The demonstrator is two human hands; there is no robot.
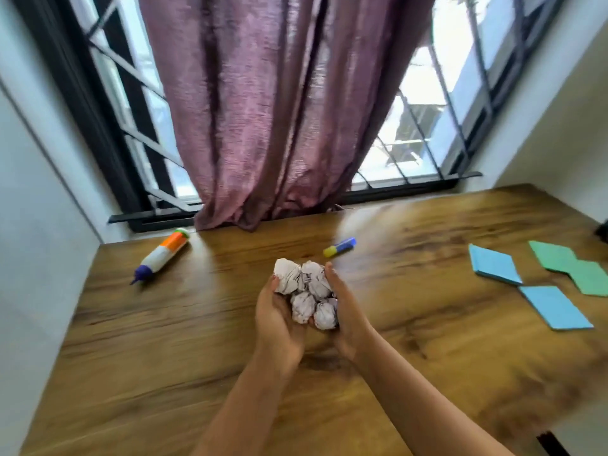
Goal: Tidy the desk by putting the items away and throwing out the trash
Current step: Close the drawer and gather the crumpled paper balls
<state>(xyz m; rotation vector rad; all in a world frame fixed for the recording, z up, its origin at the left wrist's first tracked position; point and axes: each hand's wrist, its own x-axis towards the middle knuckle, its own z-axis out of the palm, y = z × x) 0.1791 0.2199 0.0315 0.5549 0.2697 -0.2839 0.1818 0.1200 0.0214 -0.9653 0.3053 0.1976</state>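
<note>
Several crumpled white paper balls (307, 292) sit cupped between my two hands above the middle of the wooden desk (184, 340). My left hand (276, 320) curls round the pile from the left and below. My right hand (345, 311) curls round it from the right, fingertips up by the top balls. A white glue bottle (163, 253) with an orange band and a purple tip lies at the desk's back left. A small blue and yellow glue stick (339, 246) lies just beyond the hands.
Two blue sticky-note pads (493, 268) (555, 307) and green pads (572, 266) lie at the desk's right. A mauve curtain (279, 110) hangs down to the desk's back edge before a barred window (424, 133). White walls close in on both sides.
</note>
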